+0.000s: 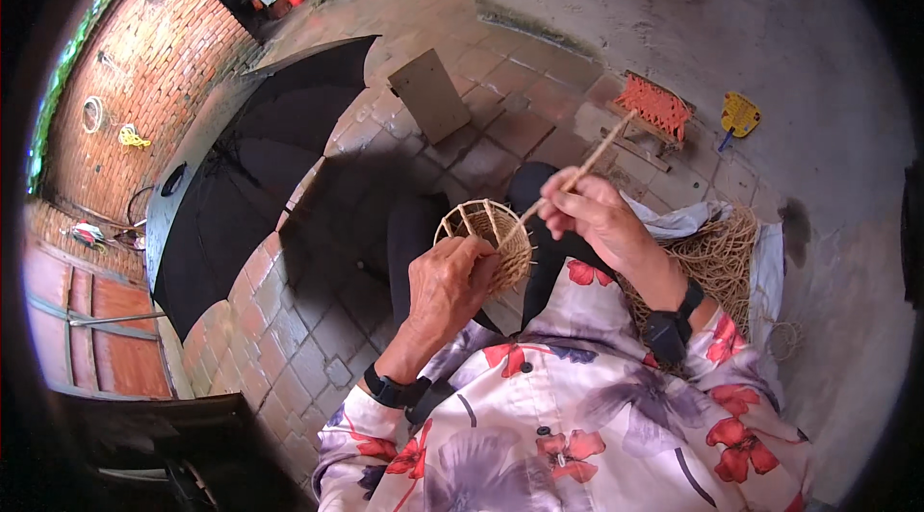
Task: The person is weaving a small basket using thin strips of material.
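Note:
A small round woven basket (pixel 517 257) of tan cord sits at my knees, its rim made of spaced upright stakes. My left hand (pixel 450 283) is closed on the basket's near left rim, thumb and fingers pinching there. Raised to the right of the basket, my right hand (pixel 599 219) pinches a tan twisted cord (pixel 603 148). The cord runs from the basket's rim through my fingers and stretches up past the hand toward the far right. The basket's near left side is hidden behind my left hand.
Beside my right forearm lies a heap of tan cord (pixel 717 257) on a white sack (pixel 767 271). A low stool with an orange woven seat (pixel 658 108), a yellow fly swatter (pixel 740 115) and a leaning board (pixel 429 96) stand farther off. To the left spreads an open black umbrella (pixel 260 156).

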{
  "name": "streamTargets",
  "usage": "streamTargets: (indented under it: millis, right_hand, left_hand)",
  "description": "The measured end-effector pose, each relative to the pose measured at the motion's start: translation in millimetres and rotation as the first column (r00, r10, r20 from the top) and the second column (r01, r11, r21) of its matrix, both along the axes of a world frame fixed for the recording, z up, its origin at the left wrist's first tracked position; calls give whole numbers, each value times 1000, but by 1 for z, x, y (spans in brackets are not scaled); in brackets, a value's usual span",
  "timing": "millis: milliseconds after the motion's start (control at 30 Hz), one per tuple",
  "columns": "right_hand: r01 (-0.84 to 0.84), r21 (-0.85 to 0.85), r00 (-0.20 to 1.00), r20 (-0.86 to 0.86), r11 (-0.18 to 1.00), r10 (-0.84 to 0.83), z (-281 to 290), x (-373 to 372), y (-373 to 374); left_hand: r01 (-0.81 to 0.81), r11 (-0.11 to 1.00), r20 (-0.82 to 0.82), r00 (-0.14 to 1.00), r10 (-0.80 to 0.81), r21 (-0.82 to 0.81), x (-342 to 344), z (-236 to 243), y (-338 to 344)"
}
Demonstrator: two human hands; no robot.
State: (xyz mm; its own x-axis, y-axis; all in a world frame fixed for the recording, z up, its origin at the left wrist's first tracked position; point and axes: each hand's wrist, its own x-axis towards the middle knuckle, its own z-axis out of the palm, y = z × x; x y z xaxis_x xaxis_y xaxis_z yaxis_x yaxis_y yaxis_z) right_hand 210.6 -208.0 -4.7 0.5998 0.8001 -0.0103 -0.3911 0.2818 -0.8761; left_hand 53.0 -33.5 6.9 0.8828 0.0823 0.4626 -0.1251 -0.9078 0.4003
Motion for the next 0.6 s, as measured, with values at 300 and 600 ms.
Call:
streamTargets:
  millis: [300, 600]
  right_hand:
    - [-142, -405, 713, 591, 903, 377, 24, 0, 71]
    - [249, -471, 197, 880, 846, 432, 9, -30, 65]
  left_hand:
    - [-75, 997, -81, 994, 76, 24, 4, -1, -3]
    - [-86, 963, 196, 971, 139, -256, -25, -6, 11]
